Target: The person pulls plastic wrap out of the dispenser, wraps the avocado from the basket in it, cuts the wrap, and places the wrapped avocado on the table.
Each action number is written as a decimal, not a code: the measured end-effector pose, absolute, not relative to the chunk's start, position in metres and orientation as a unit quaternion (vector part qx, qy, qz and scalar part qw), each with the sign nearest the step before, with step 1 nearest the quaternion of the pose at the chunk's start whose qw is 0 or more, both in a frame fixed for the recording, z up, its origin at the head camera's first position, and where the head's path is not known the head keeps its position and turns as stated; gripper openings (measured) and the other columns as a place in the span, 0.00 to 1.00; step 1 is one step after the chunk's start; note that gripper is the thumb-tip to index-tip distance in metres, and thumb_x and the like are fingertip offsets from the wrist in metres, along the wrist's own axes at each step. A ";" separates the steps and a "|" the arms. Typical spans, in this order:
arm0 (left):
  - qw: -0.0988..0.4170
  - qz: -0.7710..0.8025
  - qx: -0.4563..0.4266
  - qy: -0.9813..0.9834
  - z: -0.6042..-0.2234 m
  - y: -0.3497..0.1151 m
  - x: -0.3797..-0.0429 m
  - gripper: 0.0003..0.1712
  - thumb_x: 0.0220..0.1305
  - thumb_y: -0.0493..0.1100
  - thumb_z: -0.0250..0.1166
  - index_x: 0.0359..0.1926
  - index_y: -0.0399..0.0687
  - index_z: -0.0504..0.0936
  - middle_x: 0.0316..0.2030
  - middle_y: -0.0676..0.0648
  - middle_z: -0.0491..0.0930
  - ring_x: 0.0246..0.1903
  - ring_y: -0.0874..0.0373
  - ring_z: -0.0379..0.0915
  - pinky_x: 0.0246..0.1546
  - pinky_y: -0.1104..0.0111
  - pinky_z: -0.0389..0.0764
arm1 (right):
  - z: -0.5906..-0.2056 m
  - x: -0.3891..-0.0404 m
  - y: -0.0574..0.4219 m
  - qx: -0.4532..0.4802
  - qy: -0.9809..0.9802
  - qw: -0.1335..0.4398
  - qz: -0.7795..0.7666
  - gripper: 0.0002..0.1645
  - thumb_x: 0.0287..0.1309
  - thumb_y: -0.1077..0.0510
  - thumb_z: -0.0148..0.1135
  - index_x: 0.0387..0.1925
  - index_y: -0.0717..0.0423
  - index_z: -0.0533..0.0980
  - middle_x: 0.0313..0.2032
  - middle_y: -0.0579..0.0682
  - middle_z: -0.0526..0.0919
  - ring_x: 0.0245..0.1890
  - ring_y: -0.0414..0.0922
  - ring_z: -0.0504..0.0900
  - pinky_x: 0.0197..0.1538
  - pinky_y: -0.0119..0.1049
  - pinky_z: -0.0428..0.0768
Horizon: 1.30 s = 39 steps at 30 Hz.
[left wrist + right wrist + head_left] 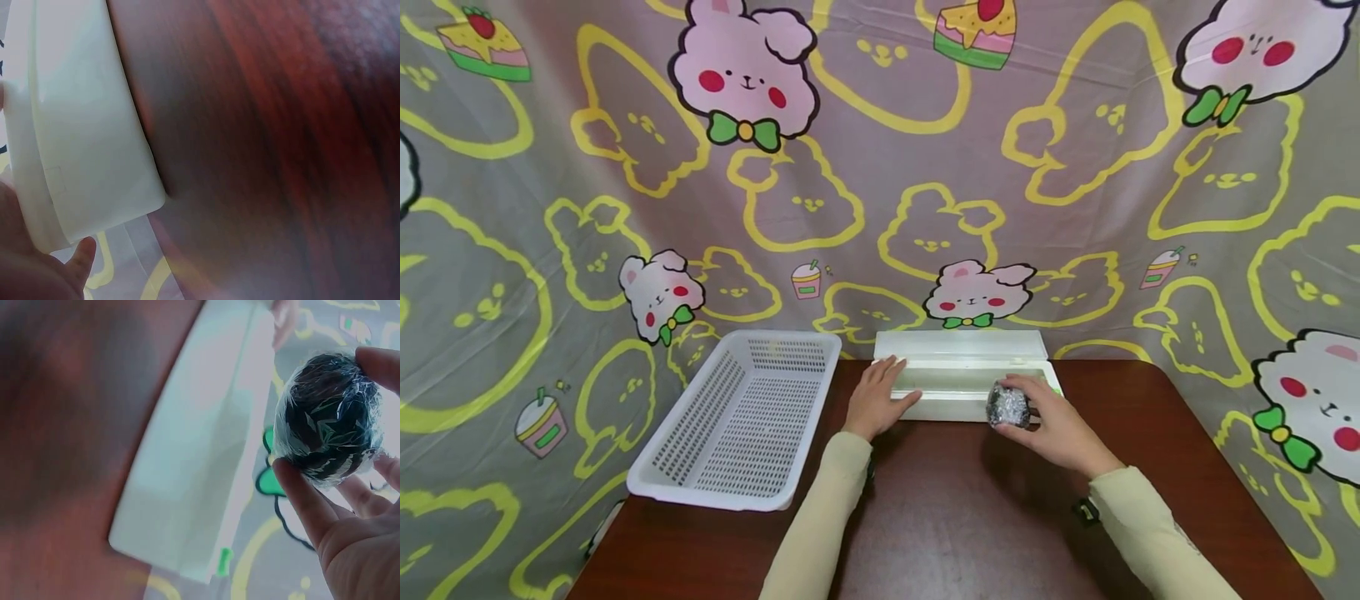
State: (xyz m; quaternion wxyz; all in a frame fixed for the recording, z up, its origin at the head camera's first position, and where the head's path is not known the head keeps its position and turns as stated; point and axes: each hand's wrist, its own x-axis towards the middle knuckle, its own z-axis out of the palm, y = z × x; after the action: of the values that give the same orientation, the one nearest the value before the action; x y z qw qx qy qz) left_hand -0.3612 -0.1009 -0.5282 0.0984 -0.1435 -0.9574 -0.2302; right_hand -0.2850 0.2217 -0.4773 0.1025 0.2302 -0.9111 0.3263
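Note:
A long white box stands at the table's back edge, its hinged lid raised behind it. Over the box's left end lies my left hand, fingers loosely extended against it. In the left wrist view, parts of that hand show beside the box's end. My right hand grips a round ball in crinkled clear wrap, dark inside, in front of the box's right end. Seen from the right wrist, the thumb and fingers pinch the wrapped ball from its sides. What the ball is cannot be made out.
A white perforated plastic basket sits on the left of the dark red-brown wooden table. Behind the table hangs a grey cloth printed with cartoon rabbits. A small green patch marks the box's right end.

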 end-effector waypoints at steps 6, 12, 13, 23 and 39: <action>0.099 -0.226 -0.143 -0.959 -0.531 -0.101 -0.362 0.43 0.70 0.68 0.59 0.79 0.57 0.65 0.79 0.48 0.60 0.79 0.46 0.52 0.76 0.49 0.61 | -0.468 -0.288 0.245 0.194 -0.916 0.119 0.331 0.45 0.57 0.45 0.77 0.71 0.53 0.68 0.66 0.60 0.72 0.58 0.58 0.76 0.56 0.62 0.82; 0.100 -0.219 -0.144 -0.960 -0.531 -0.101 -0.363 0.43 0.70 0.69 0.59 0.79 0.57 0.64 0.79 0.49 0.59 0.79 0.46 0.51 0.77 0.49 0.61 | -0.465 -0.293 0.269 0.172 -0.919 0.151 0.320 0.44 0.57 0.48 0.78 0.69 0.58 0.69 0.64 0.61 0.72 0.56 0.57 0.76 0.55 0.52 0.85; 0.101 -0.218 -0.144 -0.960 -0.531 -0.101 -0.363 0.43 0.70 0.69 0.59 0.79 0.57 0.64 0.79 0.48 0.59 0.79 0.46 0.52 0.77 0.50 0.61 | -0.465 -0.294 0.272 0.169 -0.919 0.155 0.321 0.44 0.57 0.49 0.78 0.69 0.58 0.70 0.63 0.61 0.72 0.56 0.57 0.77 0.55 0.44 0.86; 0.102 -0.217 -0.146 -0.960 -0.531 -0.103 -0.363 0.42 0.71 0.68 0.59 0.79 0.57 0.64 0.79 0.48 0.60 0.79 0.45 0.52 0.77 0.50 0.60 | -0.468 -0.299 0.301 0.127 -0.924 0.181 0.311 0.42 0.57 0.50 0.78 0.68 0.60 0.71 0.60 0.66 0.71 0.54 0.61 0.74 0.52 0.38 0.80; 0.100 -0.223 -0.148 -0.958 -0.534 -0.103 -0.365 0.42 0.72 0.68 0.58 0.79 0.58 0.63 0.80 0.48 0.58 0.79 0.45 0.50 0.77 0.50 0.60 | -0.488 -0.310 0.336 0.047 -0.941 0.175 0.286 0.44 0.60 0.44 0.74 0.67 0.67 0.67 0.61 0.73 0.68 0.55 0.68 0.70 0.50 0.69 0.73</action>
State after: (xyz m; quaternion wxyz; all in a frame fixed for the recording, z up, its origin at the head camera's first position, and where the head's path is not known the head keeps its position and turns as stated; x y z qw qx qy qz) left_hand -0.3646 -0.1032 -0.5341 0.0996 -0.1477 -0.9585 -0.2227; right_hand -0.3097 0.3363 -0.4878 0.1751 0.0473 -0.9410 0.2858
